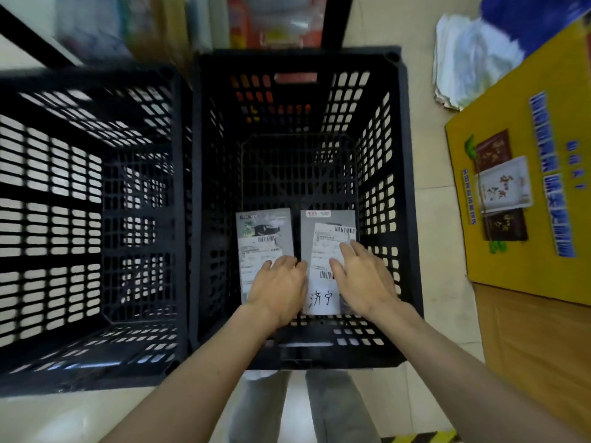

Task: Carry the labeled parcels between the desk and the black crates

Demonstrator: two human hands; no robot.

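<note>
Two grey parcels with white shipping labels lie flat, side by side, on the floor of the middle black crate (406, 193). My left hand (279, 287) rests on the near part of the left parcel (263, 233), fingers fairly straight. My right hand (361, 278) lies over the right parcel (326, 247), fingertips on its label. Handwritten characters show on that label between my hands. Whether either hand grips a parcel's edge is hidden.
A second black crate (96, 193) stands to the left, with nothing seen inside. A yellow cardboard box (524, 174) leans at the right on the tiled floor. White crumpled bags (470, 62) lie behind it. Shelving posts and goods stand beyond the crates.
</note>
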